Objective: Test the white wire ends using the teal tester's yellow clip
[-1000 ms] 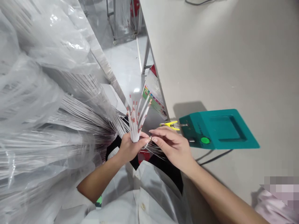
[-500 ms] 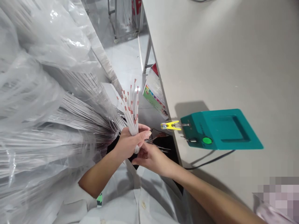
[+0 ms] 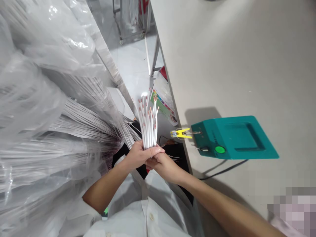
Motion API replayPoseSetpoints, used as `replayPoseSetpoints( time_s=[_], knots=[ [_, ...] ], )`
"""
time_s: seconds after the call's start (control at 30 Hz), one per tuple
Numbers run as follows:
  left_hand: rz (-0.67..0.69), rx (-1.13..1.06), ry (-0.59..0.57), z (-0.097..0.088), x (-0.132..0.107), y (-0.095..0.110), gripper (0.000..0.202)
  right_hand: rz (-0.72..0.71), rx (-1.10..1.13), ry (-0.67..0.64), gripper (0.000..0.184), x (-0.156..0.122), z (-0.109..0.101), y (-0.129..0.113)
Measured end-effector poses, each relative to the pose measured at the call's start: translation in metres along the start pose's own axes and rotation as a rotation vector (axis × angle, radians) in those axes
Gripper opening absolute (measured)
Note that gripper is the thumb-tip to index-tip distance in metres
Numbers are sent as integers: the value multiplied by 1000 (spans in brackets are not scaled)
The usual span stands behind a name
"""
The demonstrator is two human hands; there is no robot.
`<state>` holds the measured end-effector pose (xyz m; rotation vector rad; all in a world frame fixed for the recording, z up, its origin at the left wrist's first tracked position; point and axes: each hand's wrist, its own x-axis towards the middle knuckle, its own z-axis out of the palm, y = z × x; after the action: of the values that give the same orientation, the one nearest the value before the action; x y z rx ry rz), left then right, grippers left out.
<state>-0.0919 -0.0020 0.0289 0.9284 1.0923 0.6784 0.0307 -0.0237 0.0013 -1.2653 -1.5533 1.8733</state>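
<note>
A bundle of white wires (image 3: 148, 131) with reddish, copper-looking tips stands nearly upright in front of me. My left hand (image 3: 139, 154) is closed around the bundle, its thumb lying across the front. Just below and to the right, my right hand (image 3: 164, 166) is closed at the lower part of the same bundle, touching the left hand. Its fingertips are partly hidden behind the wires and the other hand. The wires' lower run is hidden by both hands.
Plastic-wrapped masses of long white wires (image 3: 84, 121) fill the left side. On the grey table (image 3: 234, 75) at right sits a teal device (image 3: 247, 138) with a green button, a yellow clip (image 3: 182, 133) and a black cable. A printed box (image 3: 164, 105) stands below the table edge.
The wire bundle has shifted slightly right and its tips sit lower and more even. My right hand has moved up and closed in against the left hand at the bundle.
</note>
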Motion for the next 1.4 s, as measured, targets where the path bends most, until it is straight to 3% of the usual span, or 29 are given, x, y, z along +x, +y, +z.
replayPoseSetpoints(
  time_s=[0.07,0.27,0.37,0.47,0.57,0.63,0.77,0.83,0.9,1.0,1.13,1.4],
  knots=[
    [-2,-7,18,1,2,-6,31,-9,-46,14,12,1,-2,-3],
    [83,-73,221,1,12,-18,39,-131,-567,111,12,-13,-19,-15],
    [113,-26,231,-5,10,-20,40,-225,-442,359,21,-20,-28,-21],
    [48,7,38,-8,3,-21,36,-258,-144,592,21,-20,-30,-25],
    [-1,11,-140,-7,-3,-22,32,-201,73,582,26,-18,-29,-28],
    [-10,-22,-154,-5,-3,-23,32,-145,155,589,29,-17,-29,-29],
    [-4,-158,79,-6,5,-21,37,-91,268,551,36,-17,-30,-25],
    [32,-209,241,-7,9,-17,36,-77,262,502,37,-17,-29,-20],
    [70,-270,332,-7,11,-11,32,-68,207,453,35,-16,-26,-14],
    [93,-309,345,-5,9,-2,26,-99,40,357,31,-13,-20,-8],
    [106,-204,359,3,3,4,29,-157,-204,275,30,-12,-17,-9],
    [99,-148,399,15,1,5,20,-256,-309,240,26,-9,-16,-8]
  ],
)
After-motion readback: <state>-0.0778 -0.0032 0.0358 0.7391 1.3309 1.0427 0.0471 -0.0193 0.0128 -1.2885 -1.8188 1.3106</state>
